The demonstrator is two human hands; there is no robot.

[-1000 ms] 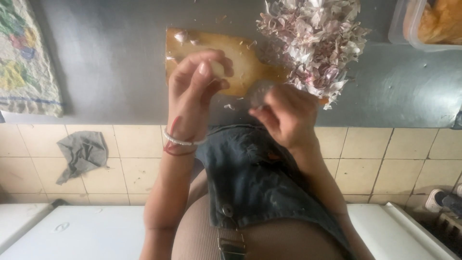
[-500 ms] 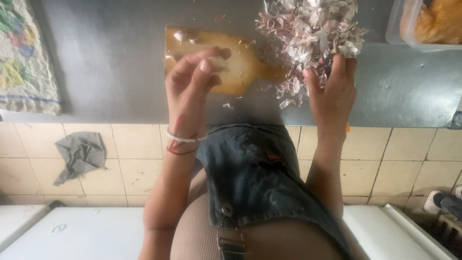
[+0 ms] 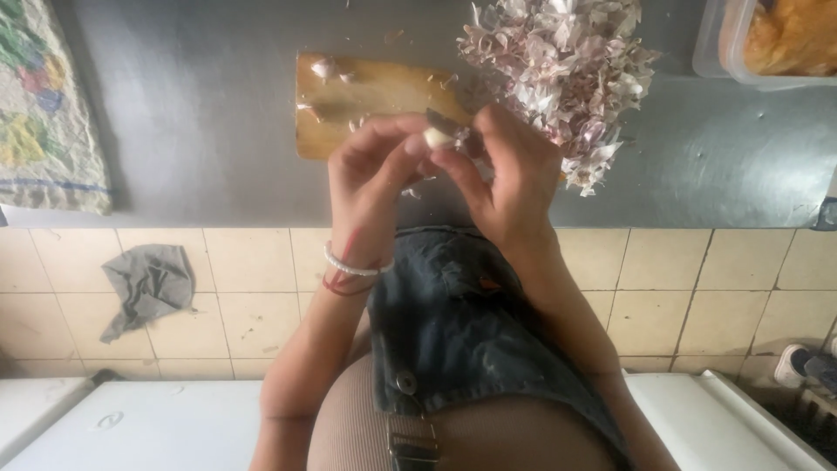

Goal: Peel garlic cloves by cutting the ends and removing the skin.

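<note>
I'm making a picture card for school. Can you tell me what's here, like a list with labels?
left hand: pinching a garlic clove
right hand: at the same clove, with a small blade
behind hands: wooden cutting board
peel pile: papery, pinkish, beside the board
surface: grey metal counter
corner: plastic container
floor: grey rag on tiles

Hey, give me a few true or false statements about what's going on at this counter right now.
1. Both hands hold a garlic clove between them. True.
2. The pile of garlic skins lies left of the wooden board. False: it lies to the right.
3. A grey rag lies on the tiled floor. True.
4. The left hand wears no bracelet. False: bracelets circle its wrist.
5. The plastic tub sits at the top left. False: top right.
</note>
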